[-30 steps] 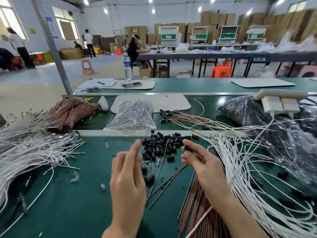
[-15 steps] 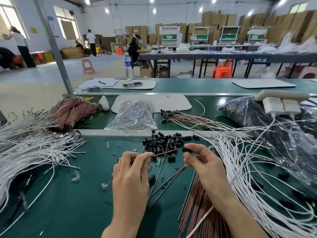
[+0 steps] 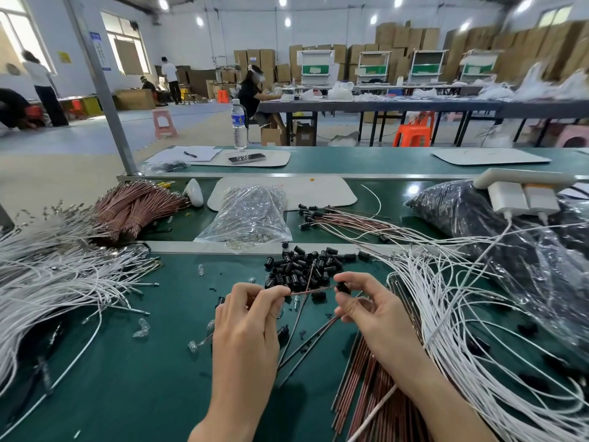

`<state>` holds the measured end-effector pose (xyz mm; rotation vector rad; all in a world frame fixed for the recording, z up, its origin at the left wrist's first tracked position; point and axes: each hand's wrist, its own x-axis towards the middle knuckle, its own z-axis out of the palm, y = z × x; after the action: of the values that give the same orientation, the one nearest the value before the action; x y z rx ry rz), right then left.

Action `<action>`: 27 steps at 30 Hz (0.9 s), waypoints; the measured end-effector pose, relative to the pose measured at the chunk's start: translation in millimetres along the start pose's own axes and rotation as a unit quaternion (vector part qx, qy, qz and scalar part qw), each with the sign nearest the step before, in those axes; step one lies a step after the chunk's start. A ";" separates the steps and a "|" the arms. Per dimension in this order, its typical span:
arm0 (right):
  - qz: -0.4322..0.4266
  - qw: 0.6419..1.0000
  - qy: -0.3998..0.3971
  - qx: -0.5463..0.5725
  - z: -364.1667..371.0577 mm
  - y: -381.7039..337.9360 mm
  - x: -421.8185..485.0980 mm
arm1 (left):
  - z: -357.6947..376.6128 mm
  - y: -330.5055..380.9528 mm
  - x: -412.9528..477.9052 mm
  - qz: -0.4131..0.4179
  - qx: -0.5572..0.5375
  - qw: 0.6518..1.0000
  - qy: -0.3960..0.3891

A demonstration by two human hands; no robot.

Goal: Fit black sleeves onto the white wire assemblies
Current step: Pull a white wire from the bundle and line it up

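Head view, frame centre: left hand [image 3: 245, 317] pinches a thin brownish wire [image 3: 314, 290]; right hand [image 3: 373, 311] pinches a black sleeve [image 3: 342, 287], seemingly at the wire's tip, just below the sleeve heap [image 3: 302, 266] on the worktop [image 3: 127, 378].

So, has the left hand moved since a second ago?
Yes. Against the black sleeve pile, the left hand has shifted right, toward the right hand, which pinches a black sleeve. The left fingers, straight before, now pinch a thin wire.

sleeves [image 3: 302, 269]: glossy plastic, probably | bag [image 3: 251, 215]: clear film (crinkled) | tabletop [image 3: 127, 378]: matt green
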<state>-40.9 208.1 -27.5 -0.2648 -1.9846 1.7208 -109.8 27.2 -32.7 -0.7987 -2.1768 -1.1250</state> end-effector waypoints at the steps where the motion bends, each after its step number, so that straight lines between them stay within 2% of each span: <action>1: -0.001 1.000 -0.003 -0.015 0.2 1.2 0.0 | -0.3 0.6 -0.1 0.006 0.006 1.000 -0.002; 5: -0.002 0.997 0.011 -0.073 1.0 5.3 0.3 | -0.4 0.4 0.0 0.026 0.035 0.999 -0.009; 10: -0.018 0.991 0.036 -0.126 -1.3 6.9 1.0 | -0.5 -0.7 2.8 0.012 0.093 0.995 -0.024; 16: -0.048 0.984 0.010 -0.170 -0.1 10.0 -2.1 | -3.6 -5.0 3.7 -0.004 0.140 0.988 -0.065; 27: -0.073 0.975 0.022 -0.209 -1.4 9.0 -3.0 | -4.1 -3.1 2.7 0.007 0.142 0.988 -0.052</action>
<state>-39.3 209.6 -36.8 -0.2874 -2.2578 1.1873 -113.0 22.9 -30.4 -0.7566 -2.3450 -0.7565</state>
